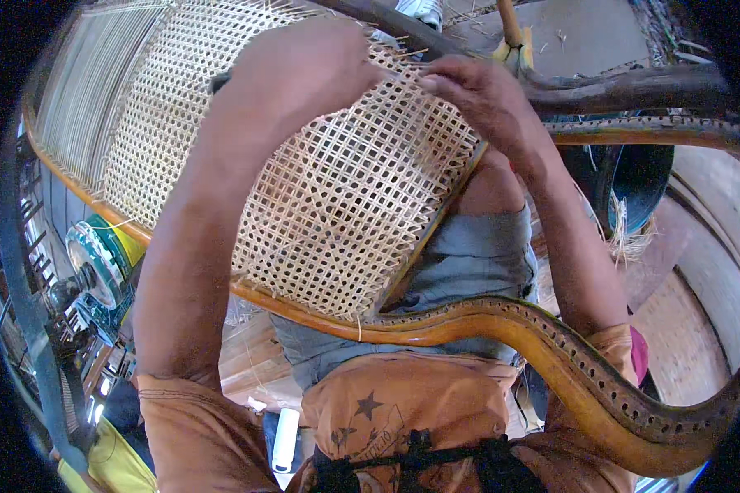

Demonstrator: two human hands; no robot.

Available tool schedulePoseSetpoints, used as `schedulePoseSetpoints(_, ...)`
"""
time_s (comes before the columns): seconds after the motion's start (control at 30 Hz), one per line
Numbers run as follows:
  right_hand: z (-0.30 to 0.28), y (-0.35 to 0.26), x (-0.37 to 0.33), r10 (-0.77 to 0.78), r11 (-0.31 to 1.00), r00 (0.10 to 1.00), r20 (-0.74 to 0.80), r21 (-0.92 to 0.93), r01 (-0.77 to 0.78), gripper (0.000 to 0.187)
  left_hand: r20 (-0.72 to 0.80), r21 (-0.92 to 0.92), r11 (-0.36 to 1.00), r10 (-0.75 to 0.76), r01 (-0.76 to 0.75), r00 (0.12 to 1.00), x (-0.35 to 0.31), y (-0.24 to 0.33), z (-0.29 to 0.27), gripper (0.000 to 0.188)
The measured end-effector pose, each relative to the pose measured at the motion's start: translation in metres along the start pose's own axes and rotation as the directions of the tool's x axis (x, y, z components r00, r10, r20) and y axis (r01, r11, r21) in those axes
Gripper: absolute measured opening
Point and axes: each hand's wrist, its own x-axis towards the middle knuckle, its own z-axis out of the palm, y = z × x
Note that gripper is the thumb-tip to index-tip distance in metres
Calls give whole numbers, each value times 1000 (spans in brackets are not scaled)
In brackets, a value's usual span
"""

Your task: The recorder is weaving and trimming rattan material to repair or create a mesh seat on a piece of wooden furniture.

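Woven cane webbing (329, 197) with an open pattern of holes spans a curved wooden frame (436, 330) lying across my lap. Over the far part of the webbing, my left hand (304, 70) is closed in a fist. A dark tool end (219, 82) sticks out behind that fist; the rest of the tool is mostly hidden. My right hand (485, 94) is at the far right edge of the weave, thumb and fingers pinched on what looks like a thin cane strand. The two hands nearly meet there. Loose cane ends stick out by the far rail.
Unwoven parallel strands (99, 90) cover the frame's far left. A row of holes runs along the curved arm (584, 366) at lower right. A green fan-like machine (99, 255) stands at left. A dark bucket (645, 185) and cane scraps (629, 238) lie at right.
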Motion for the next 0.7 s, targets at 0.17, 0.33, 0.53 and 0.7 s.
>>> schedulePoseSetpoints(0.17,-9,28,-18,231,920,970,-68,-310,-241,29,236,46,996,62,-74,970,36,35,23,23)
schedulePoseSetpoints(0.33,-2,27,-22,251,859,959,-131,-426,-283,29,317,44,994,81,-100,945,54,63,27,27)
schedulePoseSetpoints(0.53,3,42,-25,85,934,986,-140,-335,-128,27,260,77,947,283,-312,923,57,74,27,23)
schedulePoseSetpoints(0.7,8,41,-21,159,848,980,-123,-491,-199,24,216,33,957,274,-287,937,61,61,45,23)
